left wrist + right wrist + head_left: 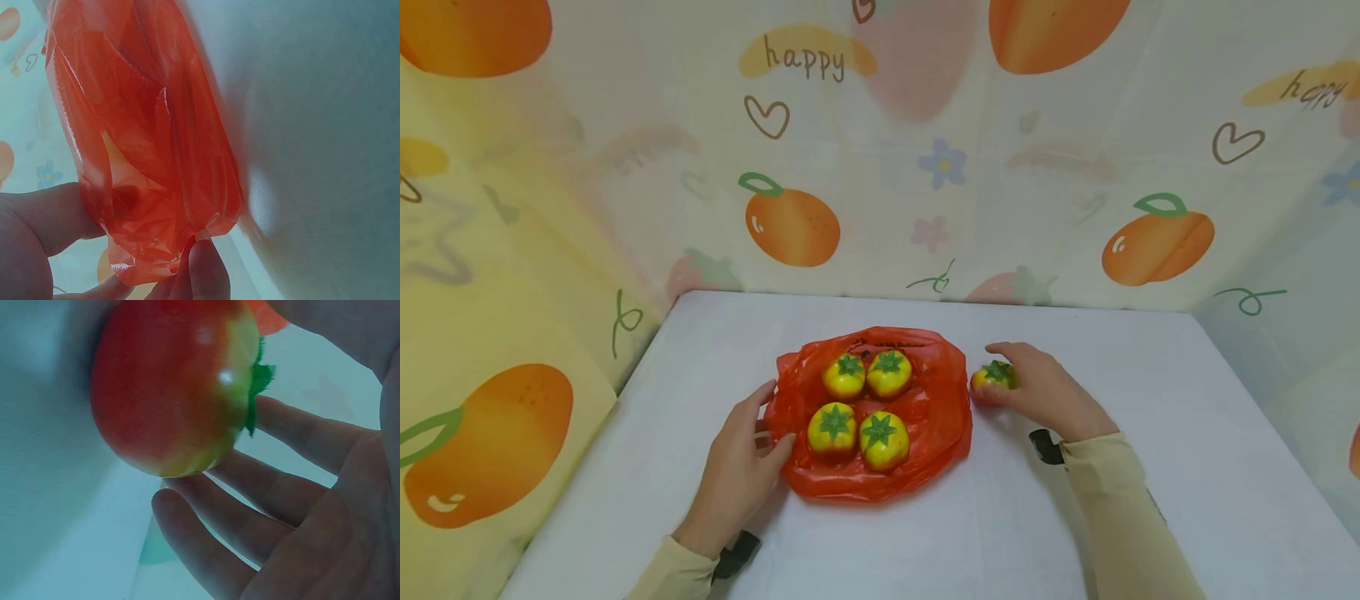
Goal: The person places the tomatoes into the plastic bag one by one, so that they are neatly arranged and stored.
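the left hand (741,467) pinches the red bag (880,417) edge, so it is best held steady while the right hand (1045,392), fingers loosely cupped, closes squarely round the loose tomato (992,382).

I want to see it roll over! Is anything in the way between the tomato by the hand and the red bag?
Nothing visible: only bare white table lies between the red-and-yellow toy tomato at the right hand and the red plastic bag.
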Action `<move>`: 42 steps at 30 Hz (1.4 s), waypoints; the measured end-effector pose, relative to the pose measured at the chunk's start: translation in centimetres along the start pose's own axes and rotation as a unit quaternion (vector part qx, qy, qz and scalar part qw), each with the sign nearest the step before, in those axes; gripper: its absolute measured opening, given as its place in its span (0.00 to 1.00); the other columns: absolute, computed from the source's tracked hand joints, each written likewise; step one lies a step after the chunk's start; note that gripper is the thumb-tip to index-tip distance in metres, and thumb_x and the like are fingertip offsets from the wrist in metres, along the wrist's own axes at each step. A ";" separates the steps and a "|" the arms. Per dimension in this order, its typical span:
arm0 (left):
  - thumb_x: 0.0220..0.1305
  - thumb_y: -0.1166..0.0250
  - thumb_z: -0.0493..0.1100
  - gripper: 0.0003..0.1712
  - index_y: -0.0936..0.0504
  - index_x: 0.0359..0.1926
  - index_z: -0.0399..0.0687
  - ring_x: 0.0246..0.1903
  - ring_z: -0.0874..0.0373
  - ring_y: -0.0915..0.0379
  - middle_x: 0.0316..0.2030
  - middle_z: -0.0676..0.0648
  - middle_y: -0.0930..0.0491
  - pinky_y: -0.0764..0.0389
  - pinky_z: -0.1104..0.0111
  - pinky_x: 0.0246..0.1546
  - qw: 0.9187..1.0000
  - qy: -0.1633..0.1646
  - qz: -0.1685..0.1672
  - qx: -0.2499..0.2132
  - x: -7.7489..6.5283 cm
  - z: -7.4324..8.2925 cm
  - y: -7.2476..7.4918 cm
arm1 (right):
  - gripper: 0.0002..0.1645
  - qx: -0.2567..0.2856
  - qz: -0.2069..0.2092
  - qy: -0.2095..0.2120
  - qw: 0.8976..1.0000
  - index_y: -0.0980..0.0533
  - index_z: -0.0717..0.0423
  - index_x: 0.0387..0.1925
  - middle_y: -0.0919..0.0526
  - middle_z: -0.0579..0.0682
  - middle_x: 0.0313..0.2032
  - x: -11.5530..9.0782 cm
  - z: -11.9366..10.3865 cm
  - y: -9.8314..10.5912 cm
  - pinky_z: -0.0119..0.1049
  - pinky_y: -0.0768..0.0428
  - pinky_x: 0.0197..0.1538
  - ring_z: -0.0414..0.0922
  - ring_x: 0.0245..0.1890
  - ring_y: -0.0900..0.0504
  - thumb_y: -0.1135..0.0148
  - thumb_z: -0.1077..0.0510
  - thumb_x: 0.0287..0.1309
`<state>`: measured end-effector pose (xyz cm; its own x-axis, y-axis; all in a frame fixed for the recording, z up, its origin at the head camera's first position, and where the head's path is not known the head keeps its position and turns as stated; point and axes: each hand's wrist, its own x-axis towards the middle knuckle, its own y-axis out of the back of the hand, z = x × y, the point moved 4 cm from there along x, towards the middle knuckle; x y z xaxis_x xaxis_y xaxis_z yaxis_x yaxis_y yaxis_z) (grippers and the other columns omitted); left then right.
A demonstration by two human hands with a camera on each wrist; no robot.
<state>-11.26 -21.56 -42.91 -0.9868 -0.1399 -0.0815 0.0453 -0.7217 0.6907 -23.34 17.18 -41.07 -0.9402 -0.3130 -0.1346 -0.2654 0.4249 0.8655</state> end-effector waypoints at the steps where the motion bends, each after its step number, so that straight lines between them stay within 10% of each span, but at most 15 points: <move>1: 0.73 0.29 0.41 0.49 0.45 0.86 0.52 0.64 0.43 0.22 0.77 0.40 0.33 0.12 0.48 0.63 1.000 0.000 0.000 0.000 0.0 0.0 0.0 | 0.44 0.001 -0.004 -0.003 1.000 0.30 0.54 0.77 0.24 0.60 0.74 0.1 0.1 -0.1 0.66 0.27 0.76 0.62 0.74 0.27 0.29 0.40 0.68; 42: 0.72 0.28 0.41 0.50 0.45 0.86 0.53 0.65 0.41 0.22 0.78 0.39 0.34 0.12 0.48 0.62 1.000 0.004 0.000 -0.001 0.0 -0.1 -0.2 | 0.42 -0.002 -0.018 -0.002 1.000 0.27 0.55 0.74 0.18 0.58 0.66 0.9 0.8 -1.5 0.59 0.18 0.69 0.56 0.62 0.21 0.27 0.41 0.66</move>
<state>-11.23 -21.47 -43.11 -0.9855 -0.1458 -0.0866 0.0462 -0.7223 0.6901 -24.00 16.93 -42.86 -0.9305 -0.3257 -0.1676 -0.2987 0.4103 0.8616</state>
